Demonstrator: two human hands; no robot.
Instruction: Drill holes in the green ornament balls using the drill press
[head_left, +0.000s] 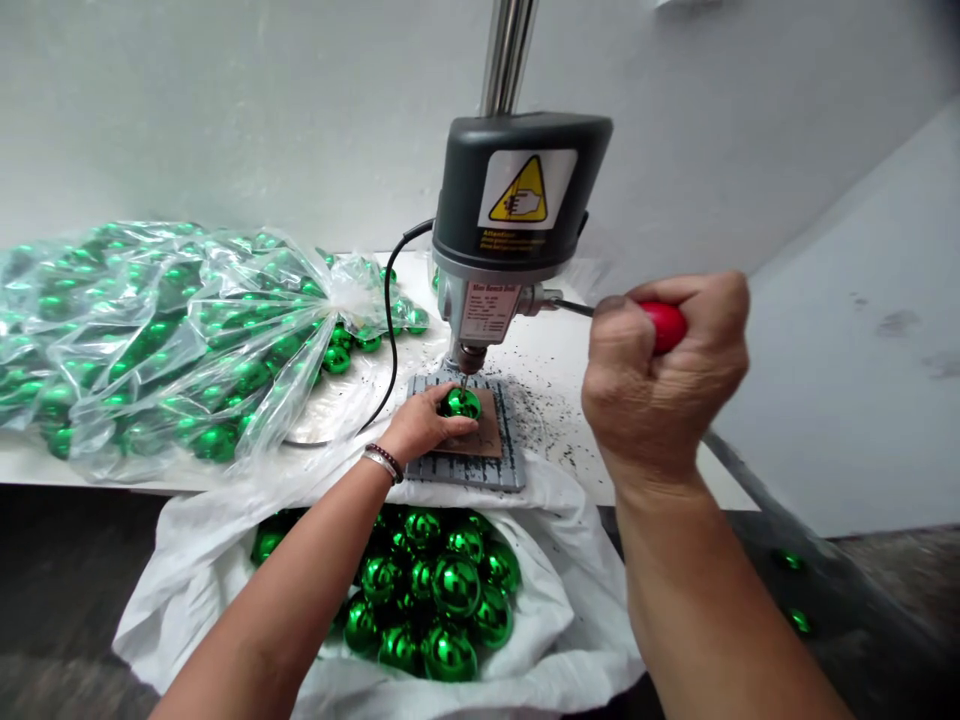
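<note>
My left hand (429,420) grips a shiny green ball (463,404) between thumb and fingers, on a brown board (484,435) over the grey slotted base (511,465) of a bench drill (517,215). Directly above the ball is the drill bit (464,381); whether it has entered the ball I cannot tell. My right hand (660,370) is wrapped round the red knob (667,327) of the drill's feed lever (574,306). Below the base, a white sack (559,600) lies open with several green balls (455,583) inside.
A tied clear plastic bag (172,350) full of green balls fills the left of the white table (592,470). Dark shavings (551,415) are scattered around the base. A black cord (391,330) runs from the drill. Green balls (799,621) lie low at the right.
</note>
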